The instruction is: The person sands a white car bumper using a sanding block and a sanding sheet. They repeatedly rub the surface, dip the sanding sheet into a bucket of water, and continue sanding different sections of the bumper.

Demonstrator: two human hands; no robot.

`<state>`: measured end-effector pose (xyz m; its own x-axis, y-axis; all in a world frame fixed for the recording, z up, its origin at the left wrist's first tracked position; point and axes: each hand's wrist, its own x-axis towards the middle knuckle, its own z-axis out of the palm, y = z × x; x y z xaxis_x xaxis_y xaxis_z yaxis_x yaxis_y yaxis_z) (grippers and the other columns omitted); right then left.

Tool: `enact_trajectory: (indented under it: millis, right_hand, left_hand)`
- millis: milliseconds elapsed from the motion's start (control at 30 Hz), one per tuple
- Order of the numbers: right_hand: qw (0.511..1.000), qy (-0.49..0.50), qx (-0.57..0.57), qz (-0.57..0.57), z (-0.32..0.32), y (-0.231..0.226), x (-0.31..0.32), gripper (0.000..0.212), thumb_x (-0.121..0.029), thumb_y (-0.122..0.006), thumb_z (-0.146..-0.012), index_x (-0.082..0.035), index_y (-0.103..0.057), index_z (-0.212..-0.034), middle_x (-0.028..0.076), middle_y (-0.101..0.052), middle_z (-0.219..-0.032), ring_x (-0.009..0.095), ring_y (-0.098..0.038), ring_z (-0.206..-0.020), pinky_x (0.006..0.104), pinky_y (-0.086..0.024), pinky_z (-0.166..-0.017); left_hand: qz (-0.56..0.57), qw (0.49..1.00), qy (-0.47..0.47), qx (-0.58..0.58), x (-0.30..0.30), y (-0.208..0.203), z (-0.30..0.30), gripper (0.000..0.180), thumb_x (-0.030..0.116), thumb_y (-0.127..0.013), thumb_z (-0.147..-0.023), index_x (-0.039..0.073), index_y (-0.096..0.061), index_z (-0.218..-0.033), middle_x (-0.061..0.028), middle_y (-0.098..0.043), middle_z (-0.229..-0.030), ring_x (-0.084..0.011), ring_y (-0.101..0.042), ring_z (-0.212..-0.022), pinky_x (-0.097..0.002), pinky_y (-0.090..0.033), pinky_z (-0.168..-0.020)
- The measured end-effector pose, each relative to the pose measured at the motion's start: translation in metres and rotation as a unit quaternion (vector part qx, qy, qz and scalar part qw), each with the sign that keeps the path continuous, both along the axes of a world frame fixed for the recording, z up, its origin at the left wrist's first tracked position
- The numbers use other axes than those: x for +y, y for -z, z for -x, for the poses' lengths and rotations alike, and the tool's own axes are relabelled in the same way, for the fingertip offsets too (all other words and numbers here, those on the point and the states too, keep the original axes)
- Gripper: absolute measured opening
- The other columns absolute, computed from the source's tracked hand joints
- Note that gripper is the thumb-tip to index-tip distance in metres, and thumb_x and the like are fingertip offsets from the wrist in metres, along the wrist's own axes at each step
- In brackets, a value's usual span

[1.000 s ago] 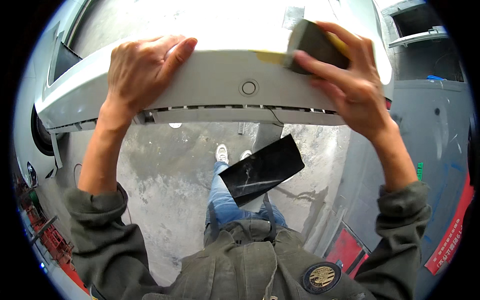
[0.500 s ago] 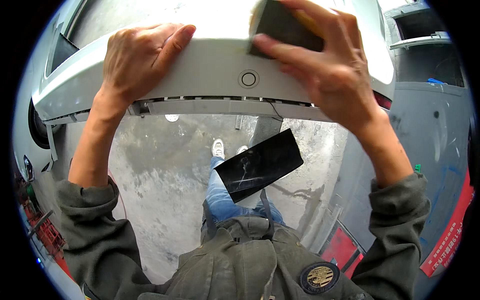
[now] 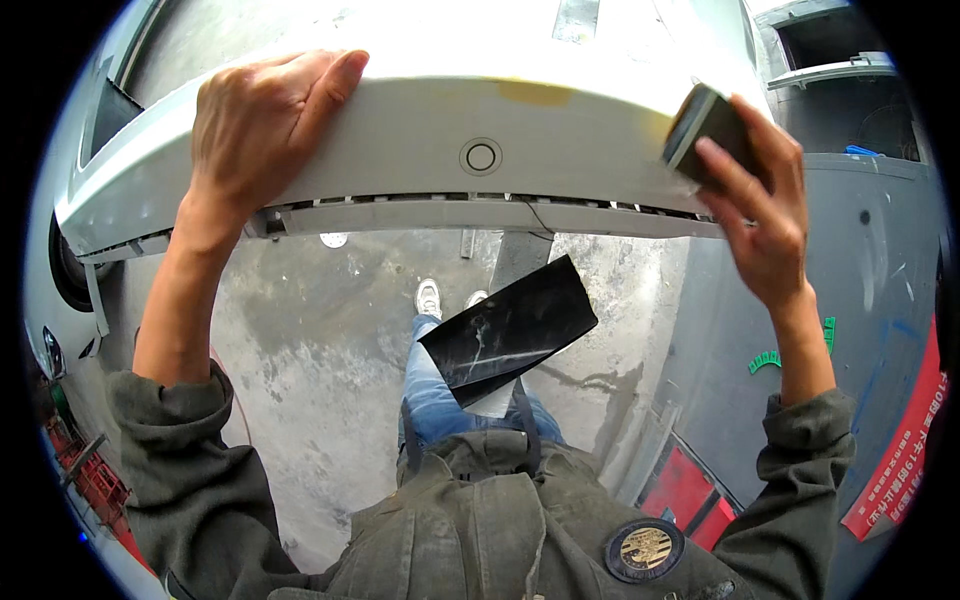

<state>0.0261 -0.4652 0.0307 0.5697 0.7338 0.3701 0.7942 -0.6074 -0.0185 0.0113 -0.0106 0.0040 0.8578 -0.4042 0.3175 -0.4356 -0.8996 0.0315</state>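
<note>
Flat, even pressure would likely best suit the dark grey rectangular block [image 3: 724, 125], tilted at the right end of a long white panel [image 3: 400, 145] and grasped in the person's right hand [image 3: 765, 205]; the left hand [image 3: 250, 130] rests on the panel's left part, its grip unclear

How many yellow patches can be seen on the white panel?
2: one patch above and right of the small circle, another patch just left of the dark block. The block may hide more.
</note>
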Motion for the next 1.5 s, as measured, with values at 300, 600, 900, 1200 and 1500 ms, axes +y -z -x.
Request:
enact_trajectory:
  millis: [300, 600, 900, 1200, 1500]
  right_hand:
    - [0.995, -0.091, -0.029, -0.034, 0.020, 0.022, 0.134, 0.055, -0.009, -0.085, -0.075, -0.018, -0.075, -0.129, 0.016, -0.054, -0.156, 0.037, -0.052, -0.138, 0.0516, -0.048, -0.114]
    - [0.995, -0.095, -0.029, -0.014, 0.022, 0.018, 0.142, 0.055, -0.012, -0.082, -0.079, -0.024, -0.074, -0.132, 0.008, -0.054, -0.158, 0.036, -0.052, -0.136, 0.0513, -0.048, -0.110]
    - [0.997, -0.022, 0.065, -0.047, 0.029, 0.009, 0.083, 0.062, -0.011, -0.087, -0.071, -0.021, -0.075, -0.131, 0.013, -0.057, -0.154, 0.032, -0.057, -0.128, 0.0434, -0.052, -0.098]
    - [0.996, 0.041, 0.055, -0.064, 0.021, -0.001, 0.126, 0.058, -0.003, -0.082, -0.076, -0.013, -0.074, -0.133, 0.018, -0.055, -0.155, 0.037, -0.058, -0.127, 0.0441, -0.053, -0.104]
    - [0.900, 0.376, 0.133, -0.174, 0.048, -0.002, 0.072, 0.051, -0.027, -0.087, -0.083, -0.014, -0.075, -0.132, 0.017, -0.061, -0.139, 0.027, -0.066, -0.107, 0.0404, -0.057, -0.093]
  left_hand:
    - [0.025, 1.000, -0.003, 0.011, -0.003, -0.002, 0.001, 0.061, 0.047, -0.040, -0.113, 0.003, -0.081, -0.103, -0.0151, -0.080, -0.096, -0.0256, -0.077, -0.074, -0.0337, -0.061, -0.067]
    - [0.094, 0.991, 0.038, -0.084, -0.013, 0.002, -0.001, 0.061, 0.046, -0.041, -0.114, 0.008, -0.076, -0.081, -0.0072, -0.067, -0.063, -0.0211, -0.065, -0.052, -0.0350, -0.051, -0.052]
    - [0.021, 1.000, 0.002, 0.000, -0.008, -0.004, 0.006, 0.055, 0.040, -0.042, -0.113, 0.002, -0.081, -0.102, -0.0140, -0.081, -0.096, -0.0261, -0.078, -0.078, -0.0346, -0.062, -0.071]
    - [0.070, 0.995, 0.012, -0.070, -0.012, -0.003, 0.001, 0.054, 0.043, -0.048, -0.111, 0.004, -0.079, -0.091, -0.0119, -0.079, -0.085, -0.0243, -0.077, -0.071, -0.0329, -0.058, -0.061]
    - [0.067, 0.997, 0.009, -0.038, -0.014, -0.009, 0.002, 0.042, 0.035, -0.062, -0.105, -0.003, -0.078, -0.099, -0.0173, -0.079, -0.098, -0.0313, -0.078, -0.094, -0.0380, -0.062, -0.081]
